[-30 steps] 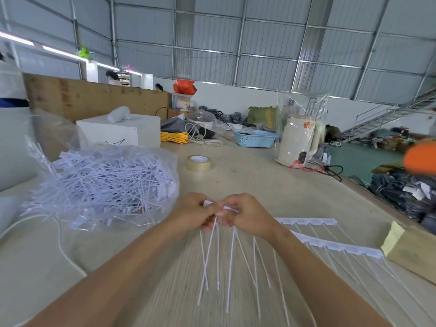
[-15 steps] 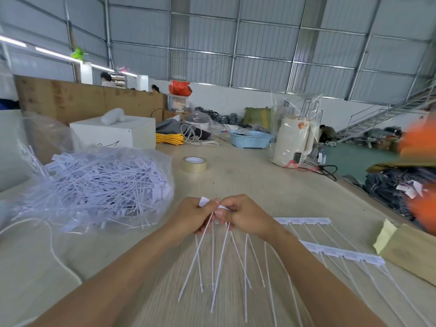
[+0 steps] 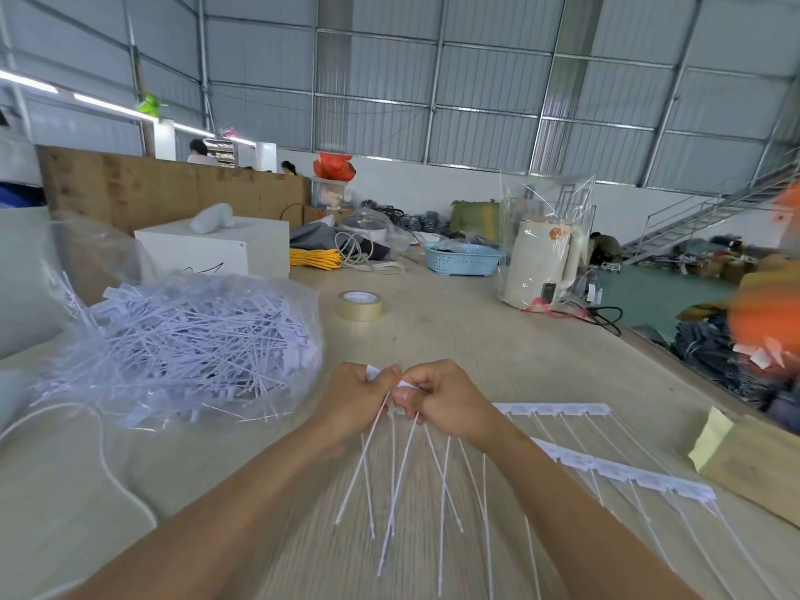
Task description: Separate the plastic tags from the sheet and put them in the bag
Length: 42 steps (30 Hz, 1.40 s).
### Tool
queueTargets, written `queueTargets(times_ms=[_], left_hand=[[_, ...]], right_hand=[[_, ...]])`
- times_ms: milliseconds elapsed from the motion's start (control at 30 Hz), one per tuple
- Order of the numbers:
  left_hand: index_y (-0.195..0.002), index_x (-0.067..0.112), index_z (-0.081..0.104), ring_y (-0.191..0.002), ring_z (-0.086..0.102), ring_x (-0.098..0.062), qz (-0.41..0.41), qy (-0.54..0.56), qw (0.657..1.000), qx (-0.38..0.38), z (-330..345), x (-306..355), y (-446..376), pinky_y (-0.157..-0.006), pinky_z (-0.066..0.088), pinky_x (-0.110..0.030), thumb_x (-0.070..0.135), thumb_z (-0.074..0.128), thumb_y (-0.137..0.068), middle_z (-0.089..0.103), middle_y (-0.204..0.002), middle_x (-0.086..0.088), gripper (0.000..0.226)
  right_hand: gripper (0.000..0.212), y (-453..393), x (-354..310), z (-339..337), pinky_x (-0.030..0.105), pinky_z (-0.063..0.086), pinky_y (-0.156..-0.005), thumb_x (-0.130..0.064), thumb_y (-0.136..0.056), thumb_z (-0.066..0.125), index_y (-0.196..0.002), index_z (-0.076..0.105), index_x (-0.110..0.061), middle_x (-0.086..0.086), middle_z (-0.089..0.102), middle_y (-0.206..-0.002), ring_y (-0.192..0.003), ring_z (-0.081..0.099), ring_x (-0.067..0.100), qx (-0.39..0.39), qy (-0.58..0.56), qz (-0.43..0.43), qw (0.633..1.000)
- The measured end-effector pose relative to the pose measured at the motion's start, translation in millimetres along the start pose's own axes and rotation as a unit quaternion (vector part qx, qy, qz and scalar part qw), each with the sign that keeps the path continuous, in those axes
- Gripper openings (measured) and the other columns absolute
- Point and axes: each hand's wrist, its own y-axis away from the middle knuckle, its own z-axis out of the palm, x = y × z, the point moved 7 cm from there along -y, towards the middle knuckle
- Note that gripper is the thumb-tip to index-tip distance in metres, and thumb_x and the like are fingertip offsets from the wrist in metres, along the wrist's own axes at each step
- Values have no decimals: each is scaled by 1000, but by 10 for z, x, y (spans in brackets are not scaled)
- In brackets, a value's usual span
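My left hand [image 3: 353, 398] and my right hand [image 3: 446, 400] meet above the table's middle, both pinching the head strip of a sheet of white plastic tags [image 3: 402, 482]. Its thin tails hang down toward me in a fan. The left hand holds one tag head at the strip's left end, angled away from the rest. A clear plastic bag [image 3: 182, 339] heaped with loose white tags lies on the table to the left. Two more uncut tag sheets [image 3: 623, 474] lie flat to the right of my right forearm.
A roll of tape [image 3: 359, 305] sits beyond my hands. A white box [image 3: 212, 249], yellow cord, a blue basket [image 3: 461, 258] and a wrapped white appliance [image 3: 541, 262] stand at the back. A wooden block [image 3: 753, 465] lies at the right edge; a white cord [image 3: 108, 461] trails left.
The hands stay together at the strip. The leftmost tag's tail has swung out to the left, away from the other tails. The camera has shifted slightly.
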Motion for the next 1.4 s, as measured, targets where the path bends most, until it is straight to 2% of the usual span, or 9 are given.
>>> queueTargets(times_ms=[133, 300, 567, 833, 1033, 1133, 1233, 1333, 1400], left_hand=[[-30, 18, 47, -30, 34, -6, -24, 15, 999, 15, -24, -70, -16, -36, 25, -14, 19, 58, -90, 41, -33, 6, 61], [-27, 18, 47, -29, 35, -7, -52, 27, 998, 9, -24, -123, -28, -37, 25, -13, 18, 59, -89, 41, -33, 5, 63], [-53, 11, 43, -27, 26, -10, -161, 69, 984, -17, -6, -244, 9, -35, 19, -11, 7, 60, -80, 35, -39, -2, 32], [-48, 14, 42, -29, 22, -7, -196, 81, 974, -80, -38, -235, 37, -34, 15, -10, 4, 56, -80, 32, -36, 3, 36], [-49, 17, 38, -31, 19, -6, -204, 102, 965, -133, 1, -252, 46, -33, 14, -11, 4, 53, -81, 28, -40, 4, 37], [-45, 19, 38, -31, 19, -5, -214, 114, 958, -156, 19, -253, 65, -32, 14, -11, 5, 54, -81, 26, -41, 4, 42], [-43, 20, 36, -28, 19, -4, -214, 143, 947, -190, 17, -173, 94, -30, 14, -11, 6, 52, -85, 25, -39, 5, 47], [-42, 20, 33, -26, 21, -5, -182, 242, 939, -163, -140, 8, 14, -29, 15, -12, 13, 53, -88, 25, -36, 6, 51], [-46, 19, 35, -29, 25, -8, -134, 217, 958, -132, -240, 88, -37, -32, 20, -13, 18, 57, -88, 30, -38, 3, 48]], right_hand=[[13, -10, 23, 27, 23, 44, -55, -2, -86, 60, -80, 70, 4, -3, 55, -53, -44, 50, 2, 11, 40, 0, 999], [13, 5, -18, 44, 21, 43, -61, -6, -86, 61, -80, 72, -1, 0, 56, -58, -51, 49, 2, 24, 77, -14, 997], [14, -5, -27, 111, 21, 30, -57, -9, -84, 59, -75, 70, -9, -1, 55, -64, -64, 51, 15, 31, 238, -69, 968], [18, -21, 2, 172, 25, 37, -57, -8, -85, 63, -69, 71, -10, -17, 49, -52, -53, 46, -1, 11, 143, -91, 985], [49, 28, -5, 144, 22, 40, -58, 0, -85, 62, -56, 57, -39, -16, 51, -47, -51, 47, -3, -18, 34, -82, 996], [46, 50, -38, 130, 18, 41, -56, -2, -86, 61, -58, 59, -37, -13, 54, -52, -50, 49, -2, -31, 19, -85, 996], [35, 49, -46, 105, 20, 42, -58, 0, -87, 60, -61, 60, -24, -3, 56, -56, -53, 50, 4, -42, 12, -82, 996], [30, 49, -3, 48, 26, 43, -60, 1, -88, 57, -63, 60, -14, 3, 55, -59, -56, 50, 11, -50, 3, -75, 996], [33, 39, 15, -14, 24, 44, -58, 1, -90, 57, -62, 59, -16, 0, 55, -59, -54, 50, 9, -33, -34, -70, 996]])
